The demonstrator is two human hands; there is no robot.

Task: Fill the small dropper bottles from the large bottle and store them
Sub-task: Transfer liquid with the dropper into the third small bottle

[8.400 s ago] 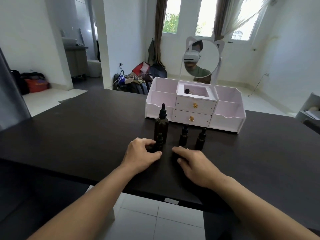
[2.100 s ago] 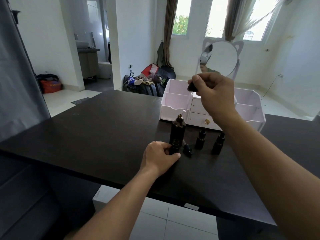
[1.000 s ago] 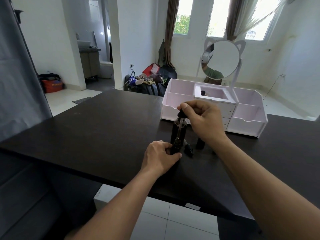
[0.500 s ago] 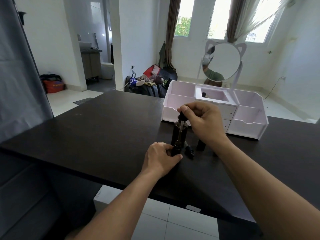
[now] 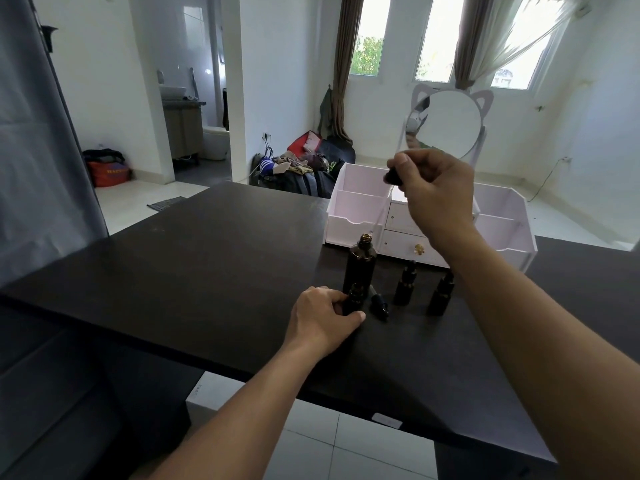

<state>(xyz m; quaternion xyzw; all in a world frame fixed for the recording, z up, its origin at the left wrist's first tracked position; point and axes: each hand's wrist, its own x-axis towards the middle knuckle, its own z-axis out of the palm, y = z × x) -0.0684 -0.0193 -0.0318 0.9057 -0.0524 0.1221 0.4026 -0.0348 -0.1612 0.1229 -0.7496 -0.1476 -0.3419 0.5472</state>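
Observation:
The large dark bottle [image 5: 361, 263] stands uncapped on the black table [image 5: 207, 258]. My right hand [image 5: 436, 192] is raised above it, pinching the large bottle's dropper [image 5: 390, 178] by its black bulb, the glass tube slanting down toward the bottle's neck. My left hand [image 5: 322, 320] grips an open small bottle [image 5: 354, 299] just in front of the large one. That small bottle's cap [image 5: 378, 304] lies on the table beside it. Two capped small bottles [image 5: 404, 284] [image 5: 441, 294] stand to the right.
A pink-white organiser [image 5: 356, 209] with drawers and side bins stands behind the bottles, topped by a cat-eared round mirror [image 5: 446, 123]. The table's near edge runs just below my left wrist. Bags and clothes lie on the floor beyond.
My right hand has lifted the dropper up from over the small bottle to above the large bottle's neck. My left hand has kept its hold on the small bottle.

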